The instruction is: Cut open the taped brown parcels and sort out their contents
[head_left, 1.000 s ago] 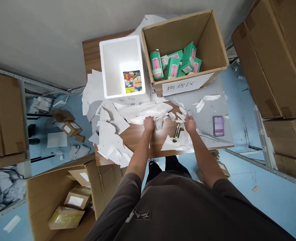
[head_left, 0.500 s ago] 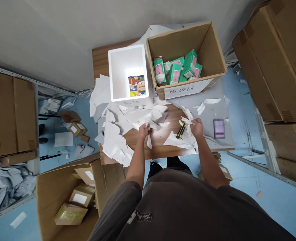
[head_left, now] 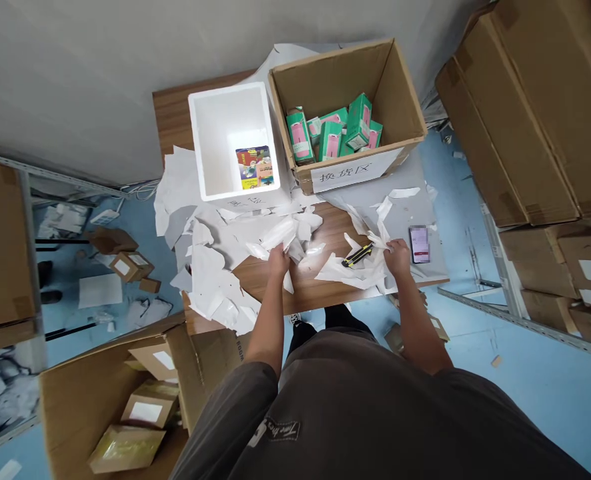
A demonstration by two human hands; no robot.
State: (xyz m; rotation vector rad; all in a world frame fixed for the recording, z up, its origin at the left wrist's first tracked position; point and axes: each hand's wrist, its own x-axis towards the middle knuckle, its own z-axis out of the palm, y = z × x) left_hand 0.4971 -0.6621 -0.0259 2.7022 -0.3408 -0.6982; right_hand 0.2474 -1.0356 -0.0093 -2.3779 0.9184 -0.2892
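Observation:
Torn white paper lies in scraps across the wooden table. My left hand is closed on a bunch of torn paper near the middle of the table. Farther right, my right hand grips another piece of torn paper. Between the hands, nearer the right one, a yellow and black utility knife rests on the scraps. A phone lies to the right of my right hand.
A white foam box with colourful packets stands at the back. Beside it, a cardboard box holds several green and pink boxes. A large carton with parcels is at lower left. Stacked cartons rise at right.
The view has shifted, so the table appears farther left. The knife has turned to lie flatter among the scraps near my right hand. Both hands still hold paper.

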